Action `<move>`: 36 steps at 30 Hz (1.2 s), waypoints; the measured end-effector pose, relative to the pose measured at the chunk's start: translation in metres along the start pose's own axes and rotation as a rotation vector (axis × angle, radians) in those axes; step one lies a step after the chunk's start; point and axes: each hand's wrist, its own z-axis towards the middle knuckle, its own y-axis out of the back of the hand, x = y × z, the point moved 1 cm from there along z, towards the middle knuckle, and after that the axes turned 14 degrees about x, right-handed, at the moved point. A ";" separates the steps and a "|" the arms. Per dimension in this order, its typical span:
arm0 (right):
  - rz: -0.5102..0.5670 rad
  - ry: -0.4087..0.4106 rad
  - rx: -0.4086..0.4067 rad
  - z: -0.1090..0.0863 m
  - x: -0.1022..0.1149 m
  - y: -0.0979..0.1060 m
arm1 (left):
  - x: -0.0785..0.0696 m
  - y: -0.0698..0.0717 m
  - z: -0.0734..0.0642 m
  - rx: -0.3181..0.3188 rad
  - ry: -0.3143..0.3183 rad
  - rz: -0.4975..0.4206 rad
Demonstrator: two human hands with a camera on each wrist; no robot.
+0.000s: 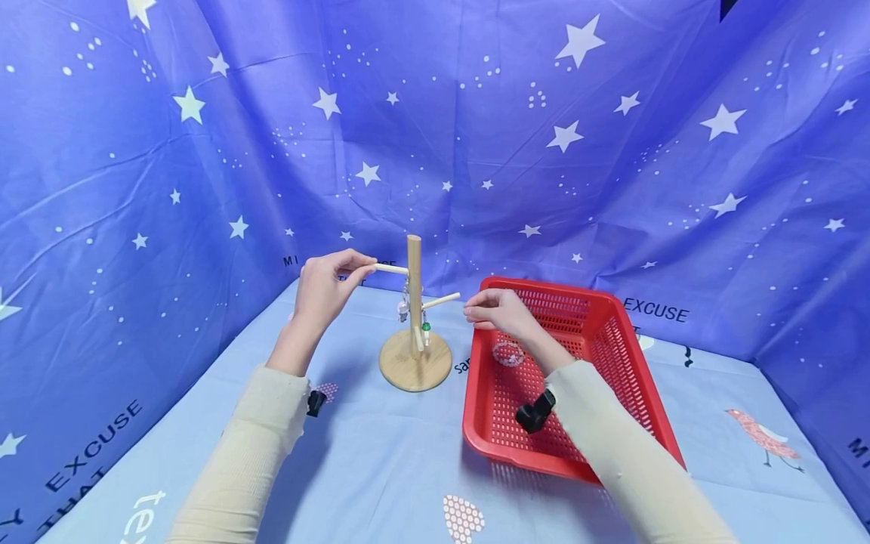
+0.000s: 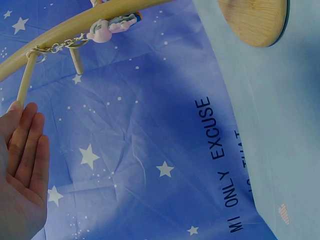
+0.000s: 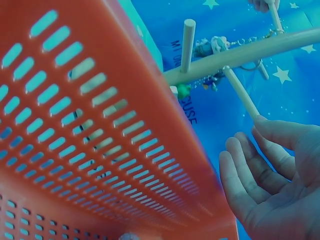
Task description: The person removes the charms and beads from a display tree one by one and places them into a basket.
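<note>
A wooden peg stand (image 1: 414,291) with a round base (image 1: 397,366) stands upright on the cloth. My left hand (image 1: 325,285) pinches the outer end of its upper left peg (image 1: 392,268) between thumb and fingers. From that peg hangs a keychain with a pinkish figure (image 2: 102,32). Another charm with a green part (image 1: 426,327) dangles below the right peg (image 1: 442,300). My right hand (image 1: 504,310) is beside that peg's tip, fingers loosely bent with nothing seen in them. In the head view a small gap shows between fingertips and peg.
A red perforated basket (image 1: 476,423) lies right of the stand, under my right forearm. Inside it is a small pinkish beaded ring (image 1: 508,353). A blue starry curtain (image 1: 462,136) closes off the back and sides. Pale blue printed cloth (image 1: 381,468) covers the table.
</note>
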 end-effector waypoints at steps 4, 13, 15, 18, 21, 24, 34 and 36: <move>-0.006 -0.010 0.010 0.001 0.003 -0.006 | 0.000 0.000 0.000 0.001 -0.003 0.007; -0.039 0.000 0.054 0.005 0.008 -0.018 | 0.002 -0.001 0.001 0.001 -0.011 0.007; -0.043 -0.003 0.067 0.007 0.008 -0.021 | 0.002 -0.001 0.001 -0.002 -0.013 0.010; -0.051 -0.016 0.092 0.010 0.008 -0.027 | 0.002 -0.002 0.001 -0.006 -0.019 0.011; -0.056 -0.033 0.122 0.012 0.009 -0.032 | 0.002 -0.001 0.001 -0.008 -0.022 0.010; -0.044 -0.061 0.148 0.014 0.010 -0.037 | 0.001 -0.001 0.001 -0.009 -0.022 0.010; 0.035 -0.078 0.220 0.021 0.007 -0.048 | 0.001 -0.001 0.001 -0.008 -0.010 0.009; 0.051 -0.082 0.215 0.022 0.007 -0.049 | 0.001 -0.001 0.000 -0.009 -0.009 0.009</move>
